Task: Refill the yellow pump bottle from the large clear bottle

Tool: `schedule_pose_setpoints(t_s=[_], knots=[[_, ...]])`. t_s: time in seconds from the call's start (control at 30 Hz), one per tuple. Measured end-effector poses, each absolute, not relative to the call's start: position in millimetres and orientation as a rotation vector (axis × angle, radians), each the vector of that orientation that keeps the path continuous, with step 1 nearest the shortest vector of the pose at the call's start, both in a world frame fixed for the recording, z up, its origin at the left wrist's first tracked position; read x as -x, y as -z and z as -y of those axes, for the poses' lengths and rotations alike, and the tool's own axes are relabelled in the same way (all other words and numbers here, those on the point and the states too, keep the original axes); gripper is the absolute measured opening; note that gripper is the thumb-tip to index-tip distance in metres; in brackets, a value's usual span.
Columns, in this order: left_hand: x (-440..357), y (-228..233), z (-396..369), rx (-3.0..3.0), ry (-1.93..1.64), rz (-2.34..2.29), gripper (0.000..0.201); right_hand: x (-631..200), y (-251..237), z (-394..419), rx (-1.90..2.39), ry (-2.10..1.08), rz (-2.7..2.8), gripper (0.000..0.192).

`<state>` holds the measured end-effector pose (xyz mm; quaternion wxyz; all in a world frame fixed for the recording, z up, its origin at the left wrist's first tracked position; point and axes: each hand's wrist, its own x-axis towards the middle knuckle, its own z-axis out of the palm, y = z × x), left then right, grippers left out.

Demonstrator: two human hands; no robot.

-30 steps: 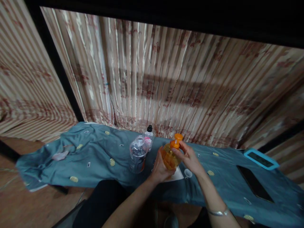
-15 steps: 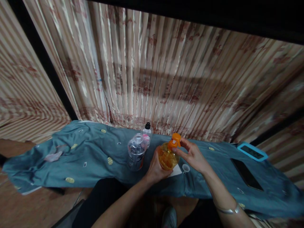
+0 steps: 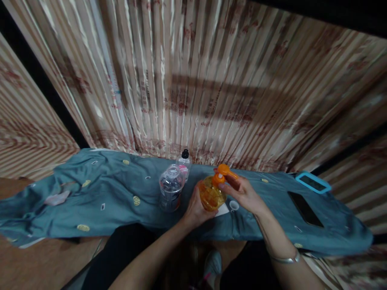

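Note:
A round amber see-through spray bottle [image 3: 211,196] with an orange spray head [image 3: 223,172] is between my hands, tilted slightly. My left hand [image 3: 195,207] is wrapped round the bottle's body from the left. From the right, my right hand [image 3: 243,193] grips the spray head at the bottle's neck, fingers behind it and thumb in front. Just left of my left hand stands a clear plastic bottle [image 3: 171,193] without a cap. Behind that is a smaller clear bottle [image 3: 184,164] with a black cap. A small white funnel-like piece [image 3: 234,206] lies below my right hand, beside a white paper [image 3: 223,210].
A teal patterned cloth [image 3: 117,197] covers the narrow table. On its right lie a dark phone [image 3: 305,208] and a blue-framed digital clock [image 3: 313,183]. A pinkish scrap [image 3: 57,198] lies far left. A striped curtain [image 3: 181,92] hangs close behind.
The spray head's orange trigger has swung round and points more to the right. My right hand still holds the head, my left the bottle. The view has shifted slightly.

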<state>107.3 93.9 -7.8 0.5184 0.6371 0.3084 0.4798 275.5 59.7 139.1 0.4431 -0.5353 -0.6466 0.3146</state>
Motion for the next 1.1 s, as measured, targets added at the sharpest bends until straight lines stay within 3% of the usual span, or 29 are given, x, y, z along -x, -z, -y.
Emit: schedule_pose_setpoints(t_s=[0.23,0.43,0.6,0.8,1.1], knots=[[-107,2,-92,-1.563,-1.118,-0.791,0.113,-278,-132,-60,1.411,-0.595,1.472,0.073],[-108,0,-92,-1.586,-1.143,-0.779,0.11,-278,-130,-58,1.248,-0.749,1.559,0.068],[-108,0,-92,-1.583,-1.119,-0.818,0.111,-276,-122,-60,1.329,-0.609,1.482,0.075],[-108,-5,-91,-1.604,-1.116,-0.801,0.099,-277,-127,-60,1.291,-0.642,1.551,0.068],[-107,-12,-90,-1.543,-1.093,-0.848,0.106,-277,-128,-57,1.399,-0.535,1.51,0.072]])
